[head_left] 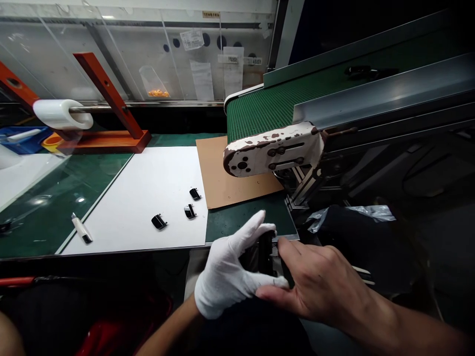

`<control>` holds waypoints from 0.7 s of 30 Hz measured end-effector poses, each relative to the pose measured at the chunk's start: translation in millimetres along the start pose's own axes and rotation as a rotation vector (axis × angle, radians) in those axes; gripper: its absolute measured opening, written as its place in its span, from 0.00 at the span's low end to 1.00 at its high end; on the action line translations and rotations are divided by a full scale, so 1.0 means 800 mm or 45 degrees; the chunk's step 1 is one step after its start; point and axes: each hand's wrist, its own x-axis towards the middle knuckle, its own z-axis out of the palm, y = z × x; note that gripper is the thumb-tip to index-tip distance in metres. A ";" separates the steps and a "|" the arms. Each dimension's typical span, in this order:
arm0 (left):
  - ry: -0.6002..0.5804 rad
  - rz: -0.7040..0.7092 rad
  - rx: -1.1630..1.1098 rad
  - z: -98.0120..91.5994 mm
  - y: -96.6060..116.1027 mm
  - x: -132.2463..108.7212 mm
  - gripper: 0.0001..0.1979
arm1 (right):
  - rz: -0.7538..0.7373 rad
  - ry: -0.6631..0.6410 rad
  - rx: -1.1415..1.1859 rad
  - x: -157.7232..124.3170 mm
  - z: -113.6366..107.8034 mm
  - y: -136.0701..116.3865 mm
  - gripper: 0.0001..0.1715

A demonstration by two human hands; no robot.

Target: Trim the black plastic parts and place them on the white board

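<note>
My left hand (233, 269), in a white glove, is closed on a small black plastic part (265, 253) just off the table's front edge. My bare right hand (322, 277) grips the same part from the right, thumb below and fingers on top. Fingers cover much of the part, so its full shape is hidden. On the white sheet (148, 183) to the left lie three small glossy black parts: one nearest the cardboard (195, 194), a middle part (190, 211) and a left part (159, 221). Each shows little prongs on its right side.
A green conveyor belt (267, 106) with a chipped white end plate (267, 151) overhangs a cardboard sheet (237, 185). A white-handled cutter (81, 228) lies at the left. Behind it, a film roll (61, 113) sits on an orange stand (107, 141). Dark items (367, 73) rest on the belt.
</note>
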 end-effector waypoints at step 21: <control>0.132 0.013 0.125 0.004 -0.005 0.000 0.46 | -0.022 0.088 -0.039 0.001 0.017 -0.002 0.44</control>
